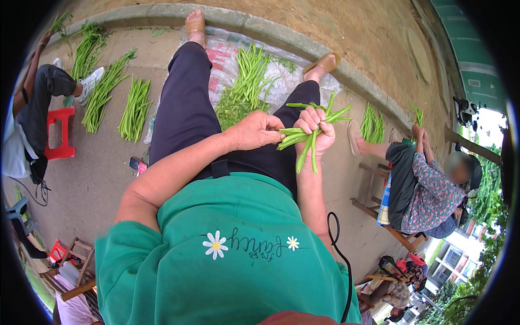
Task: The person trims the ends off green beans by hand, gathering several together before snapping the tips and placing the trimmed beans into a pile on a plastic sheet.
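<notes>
A bundle of cut green vegetable stalks (293, 137) is gripped in my right hand (317, 126), its fingers curled around the middle. Some stalks stick out at angles above and below that fist. My left hand (256, 131) pinches one stalk's end between thumb and forefinger, at the bundle's left side. Beyond my hands, between my legs, a larger pile of green stalks (248, 75) lies on a clear plastic sheet (221, 77) with red print. Leafy trimmings (235, 109) are heaped at the pile's near end, partly hidden by my left hand.
Sorted stalk bundles (135, 109) lie on the pavement to the left, near a phone (137, 164) and a red plastic stool (60, 134). A concrete curb (252, 24) runs beyond my feet. Seated people (430, 191) are on both sides; the one at right holds stalks.
</notes>
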A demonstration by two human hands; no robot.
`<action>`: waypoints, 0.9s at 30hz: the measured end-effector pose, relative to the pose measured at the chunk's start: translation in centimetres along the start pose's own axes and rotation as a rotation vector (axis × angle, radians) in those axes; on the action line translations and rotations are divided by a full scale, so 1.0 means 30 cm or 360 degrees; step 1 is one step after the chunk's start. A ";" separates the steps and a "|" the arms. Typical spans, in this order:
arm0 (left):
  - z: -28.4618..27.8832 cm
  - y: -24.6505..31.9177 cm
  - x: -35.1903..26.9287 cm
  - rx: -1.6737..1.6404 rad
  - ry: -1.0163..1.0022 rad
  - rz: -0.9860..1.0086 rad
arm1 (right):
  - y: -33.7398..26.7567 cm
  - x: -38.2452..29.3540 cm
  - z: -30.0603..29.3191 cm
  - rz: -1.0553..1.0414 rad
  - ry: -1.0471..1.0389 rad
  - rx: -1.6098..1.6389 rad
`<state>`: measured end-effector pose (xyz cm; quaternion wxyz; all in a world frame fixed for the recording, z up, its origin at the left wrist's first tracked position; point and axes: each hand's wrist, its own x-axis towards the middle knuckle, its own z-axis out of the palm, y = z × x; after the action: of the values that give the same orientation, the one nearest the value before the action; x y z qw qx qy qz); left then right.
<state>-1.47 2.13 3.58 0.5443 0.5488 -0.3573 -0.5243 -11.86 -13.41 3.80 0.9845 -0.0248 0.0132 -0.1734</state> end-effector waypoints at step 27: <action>0.075 -0.042 -0.037 -0.0089 0.0556 -0.0073 | -0.006 0.015 -0.064 -0.0399 0.0704 -0.0422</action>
<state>-4.08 2.89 2.89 0.6011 0.6242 -0.2299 -0.4430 -11.56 -13.83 1.89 0.9167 -0.1163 0.2471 -0.2916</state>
